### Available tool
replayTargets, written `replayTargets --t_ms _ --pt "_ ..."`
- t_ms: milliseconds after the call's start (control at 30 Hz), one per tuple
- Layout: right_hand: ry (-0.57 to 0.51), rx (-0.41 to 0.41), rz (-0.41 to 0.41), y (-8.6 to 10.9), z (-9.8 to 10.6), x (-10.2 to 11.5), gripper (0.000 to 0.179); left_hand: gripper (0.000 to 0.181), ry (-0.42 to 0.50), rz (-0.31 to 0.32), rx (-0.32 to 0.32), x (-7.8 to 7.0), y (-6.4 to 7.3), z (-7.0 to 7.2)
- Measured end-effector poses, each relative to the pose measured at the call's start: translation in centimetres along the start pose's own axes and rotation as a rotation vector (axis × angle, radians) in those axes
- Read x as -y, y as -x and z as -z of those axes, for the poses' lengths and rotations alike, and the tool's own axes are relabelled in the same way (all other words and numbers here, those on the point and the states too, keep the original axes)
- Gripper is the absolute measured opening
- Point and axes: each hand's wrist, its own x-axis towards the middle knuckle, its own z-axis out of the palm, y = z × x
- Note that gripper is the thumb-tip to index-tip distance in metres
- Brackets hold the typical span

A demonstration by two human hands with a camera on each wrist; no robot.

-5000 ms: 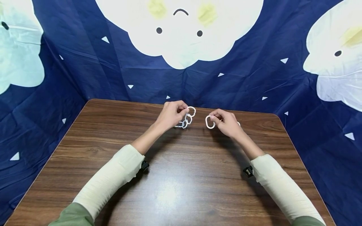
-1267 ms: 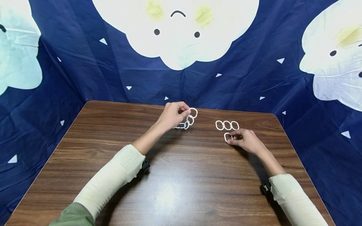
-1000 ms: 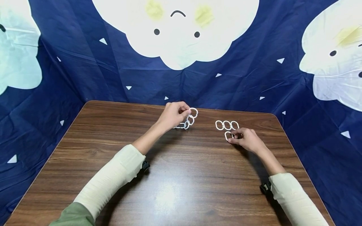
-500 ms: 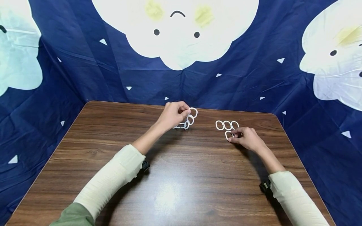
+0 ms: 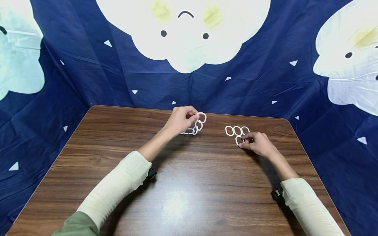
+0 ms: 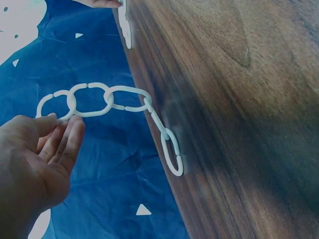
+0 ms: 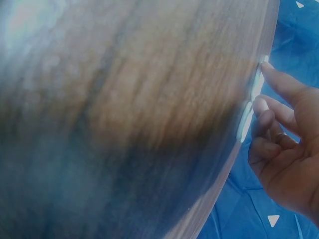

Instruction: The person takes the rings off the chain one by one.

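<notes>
My left hand [image 5: 178, 121] pinches the end of a chain of white plastic links [image 5: 199, 125] above the table's far side. In the left wrist view the chain [image 6: 108, 99] hangs in an arc from thumb and fingers, its last link down by the table's edge. My right hand [image 5: 258, 143] holds a single white plastic link [image 5: 236, 141] on the tabletop between thumb and index finger, and they hide its right side. Right behind it lies a row of three white links [image 5: 233, 132]. In the right wrist view the links show only as thin edge-on strips.
The brown wooden table [image 5: 195, 196] has rounded far corners. A dark blue cloth [image 5: 147, 82] with white clouds hangs close behind and along its sides. A small black device [image 5: 277, 194] sits at my right sleeve's cuff.
Since five seconds ago my right hand has moved right and nearer, uncovering the three-link row. Over the last second it has slid the single link slightly away, up to the row. My left hand holds still.
</notes>
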Motion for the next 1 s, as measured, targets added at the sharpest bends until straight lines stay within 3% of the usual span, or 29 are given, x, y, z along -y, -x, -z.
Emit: replayTargets --t_ms 433,1000 --pt "-0.009 0.001 0.005 -0.2 0.5 0.4 0.035 0.011 -0.006 -0.009 -0.002 0.1 -0.1 0.0" --pt "-0.01 -0.026 0.064 -2.4 1.8 3.5 0.033 0.011 -0.02 -0.006 -0.016 0.2 -0.3 -0.1"
